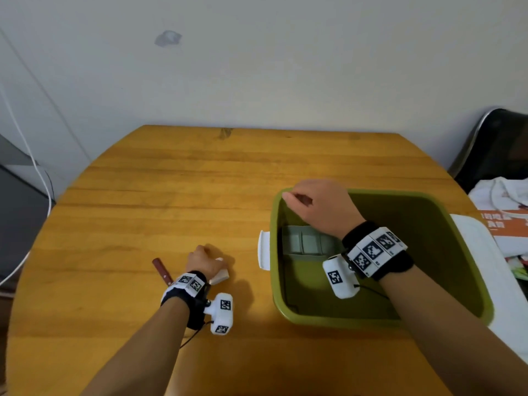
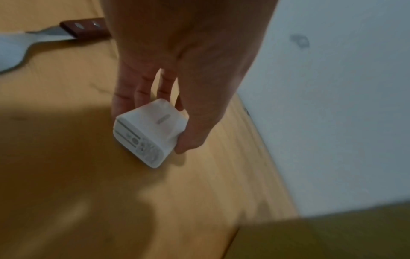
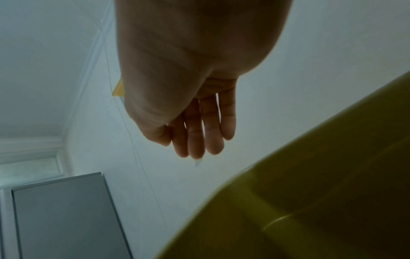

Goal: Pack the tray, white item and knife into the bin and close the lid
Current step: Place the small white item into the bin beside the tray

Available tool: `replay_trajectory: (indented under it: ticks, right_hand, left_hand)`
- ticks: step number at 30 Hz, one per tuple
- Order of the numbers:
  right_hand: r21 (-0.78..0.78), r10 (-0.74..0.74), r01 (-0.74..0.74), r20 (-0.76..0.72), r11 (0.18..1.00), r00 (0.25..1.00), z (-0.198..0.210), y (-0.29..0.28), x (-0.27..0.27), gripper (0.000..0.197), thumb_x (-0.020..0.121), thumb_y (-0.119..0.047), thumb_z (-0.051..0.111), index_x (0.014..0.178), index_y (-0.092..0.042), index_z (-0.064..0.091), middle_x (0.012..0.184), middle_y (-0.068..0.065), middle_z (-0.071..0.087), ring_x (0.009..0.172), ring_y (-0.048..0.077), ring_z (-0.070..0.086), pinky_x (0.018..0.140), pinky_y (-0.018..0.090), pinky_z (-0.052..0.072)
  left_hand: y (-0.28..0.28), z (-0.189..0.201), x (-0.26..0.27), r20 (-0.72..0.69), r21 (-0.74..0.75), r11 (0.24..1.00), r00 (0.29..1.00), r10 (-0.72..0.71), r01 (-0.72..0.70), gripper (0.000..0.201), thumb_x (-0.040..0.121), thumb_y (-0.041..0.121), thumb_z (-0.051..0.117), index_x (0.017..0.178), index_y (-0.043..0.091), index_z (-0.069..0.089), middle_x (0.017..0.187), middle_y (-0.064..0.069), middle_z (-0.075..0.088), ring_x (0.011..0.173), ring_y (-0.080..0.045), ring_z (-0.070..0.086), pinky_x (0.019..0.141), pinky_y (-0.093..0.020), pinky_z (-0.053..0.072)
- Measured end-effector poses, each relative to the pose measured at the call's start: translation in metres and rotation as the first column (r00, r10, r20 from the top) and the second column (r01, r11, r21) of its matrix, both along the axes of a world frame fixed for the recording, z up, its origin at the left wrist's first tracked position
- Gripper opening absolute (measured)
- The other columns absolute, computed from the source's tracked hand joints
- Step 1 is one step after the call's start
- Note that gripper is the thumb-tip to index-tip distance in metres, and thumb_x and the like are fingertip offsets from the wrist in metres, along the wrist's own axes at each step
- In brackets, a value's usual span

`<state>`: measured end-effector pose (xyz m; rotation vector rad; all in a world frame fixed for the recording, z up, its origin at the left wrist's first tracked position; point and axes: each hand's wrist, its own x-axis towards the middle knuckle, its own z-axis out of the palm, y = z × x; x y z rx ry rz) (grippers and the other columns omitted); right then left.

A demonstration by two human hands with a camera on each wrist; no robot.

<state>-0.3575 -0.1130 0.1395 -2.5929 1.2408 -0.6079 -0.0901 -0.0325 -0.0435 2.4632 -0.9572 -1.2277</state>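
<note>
The olive-green bin (image 1: 380, 318) stands on the right of the wooden table, open, with the grey compartment tray (image 1: 304, 241) lying inside at its left. My right hand (image 1: 308, 204) hovers over the bin's far left corner, fingers relaxed and holding nothing (image 3: 195, 140). My left hand (image 1: 204, 262) is down on the table and pinches the white item (image 2: 142, 140), a small plug-like block, between thumb and fingers. The knife (image 1: 163, 271), with a red-brown handle (image 2: 82, 28), lies on the table just left of that hand.
A white lid (image 1: 474, 252) shows along the bin's right side and a white tab (image 1: 264, 250) sticks out at its left. Clothes and papers (image 1: 505, 212) lie at the far right. A wall stands behind the table (image 1: 200, 181).
</note>
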Motion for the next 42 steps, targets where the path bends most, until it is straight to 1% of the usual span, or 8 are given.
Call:
replay_trajectory:
  ticks: [3, 7, 12, 19, 26, 29, 34, 42]
  right_hand:
    - [-0.007, -0.001, 0.002, 0.051, 1.0, 0.999, 0.005, 0.005, 0.007, 0.043, 0.097, -0.034, 0.054, 0.058, -0.014, 0.055, 0.053, 0.0, 0.052, 0.048, 0.018, 0.046, 0.049, 0.034, 0.039]
    - [0.094, -0.008, -0.006, 0.138, 0.996, 0.99, 0.023, 0.011, 0.017, 0.028, 0.093, -0.04, 0.059, 0.077, -0.021, 0.07, 0.063, -0.011, 0.06, 0.053, 0.002, 0.05, 0.053, 0.022, 0.04]
    - [0.324, 0.144, -0.244, 0.304, 0.914, 0.942, 0.052, 0.028, 0.028, 0.065, 0.077, -0.046, 0.079, 0.135, -0.025, 0.059, 0.117, -0.015, 0.066, 0.104, 0.006, 0.064, 0.078, 0.027, 0.056]
    - [0.331, 0.171, -0.337, 0.441, 0.881, 0.881, 0.078, 0.046, 0.011, 0.059, 0.072, -0.035, 0.086, 0.126, -0.02, 0.066, 0.115, -0.012, 0.068, 0.108, 0.012, 0.063, 0.081, 0.041, 0.055]
    - [0.429, 0.09, -0.188, 0.24, 0.883, 0.967, 0.046, 0.018, -0.048, 0.055, 0.073, -0.046, 0.08, 0.123, -0.033, 0.061, 0.113, -0.018, 0.068, 0.104, 0.001, 0.063, 0.076, 0.023, 0.055]
    - [0.451, 0.197, -0.16, -0.035, 0.878, 0.98, 0.008, 0.002, -0.071, 0.059, 0.075, -0.053, 0.076, 0.127, -0.027, 0.061, 0.114, -0.014, 0.068, 0.098, 0.0, 0.062, 0.077, 0.016, 0.051]
    - [0.455, 0.416, -0.189, -0.475, 0.87, 0.775, -0.058, -0.005, -0.074, 0.059, 0.078, -0.055, 0.068, 0.127, -0.023, 0.061, 0.119, -0.002, 0.066, 0.103, 0.022, 0.064, 0.077, 0.031, 0.048]
    - [0.476, 0.6, -0.394, -0.436, 0.786, 0.671, -0.11, 0.008, -0.03, 0.043, 0.076, -0.05, 0.071, 0.102, -0.016, 0.065, 0.096, 0.003, 0.061, 0.078, 0.02, 0.057, 0.063, 0.029, 0.042]
  left_hand:
    - [-0.001, 0.028, 0.011, -0.44, -0.077, 0.957, 0.87, 0.221, -0.281, 0.065, 0.083, 0.018, 0.081, 0.139, 0.004, 0.051, 0.117, -0.019, 0.068, 0.097, -0.034, 0.069, 0.084, -0.046, 0.062]
    - [-0.003, 0.096, 0.021, -0.795, -0.158, 0.853, 0.576, 0.189, -0.498, 0.061, 0.089, 0.009, 0.073, 0.145, 0.009, 0.047, 0.11, -0.011, 0.069, 0.086, -0.027, 0.07, 0.059, -0.034, 0.064]
    - [-0.004, 0.186, -0.002, -0.888, -0.35, 0.867, 0.421, -0.186, -0.354, 0.116, 0.048, 0.019, 0.101, 0.149, 0.019, 0.044, 0.12, -0.016, 0.073, 0.091, -0.026, 0.076, 0.07, -0.038, 0.065]
    - [-0.007, 0.229, -0.047, -0.879, -0.448, 0.864, 0.293, -0.377, -0.23, 0.117, 0.05, 0.021, 0.1, 0.15, 0.026, 0.038, 0.121, -0.018, 0.074, 0.097, -0.027, 0.077, 0.067, -0.034, 0.064]
    - [-0.041, 0.197, -0.092, -0.825, -0.359, 0.858, 0.554, -0.108, -0.368, 0.035, 0.103, 0.032, 0.05, 0.13, 0.011, 0.06, 0.136, -0.016, 0.064, 0.107, -0.023, 0.067, 0.088, -0.038, 0.059]
    - [-0.047, 0.174, -0.099, -0.816, -0.279, 0.843, 0.576, 0.044, -0.459, 0.039, 0.104, 0.028, 0.044, 0.136, 0.008, 0.057, 0.14, -0.014, 0.063, 0.117, -0.026, 0.061, 0.102, -0.042, 0.048]
    - [-0.049, 0.154, -0.129, -0.704, -0.217, 0.912, 0.703, 0.101, -0.349, 0.027, 0.1, 0.036, 0.051, 0.113, 0.019, 0.068, 0.114, -0.007, 0.07, 0.11, -0.024, 0.062, 0.107, -0.047, 0.046]
    - [-0.054, 0.128, -0.149, -0.558, -0.299, 0.867, 0.81, 0.18, -0.398, 0.054, 0.093, 0.035, 0.054, 0.144, 0.017, 0.054, 0.143, -0.01, 0.061, 0.133, -0.032, 0.055, 0.116, -0.052, 0.039]
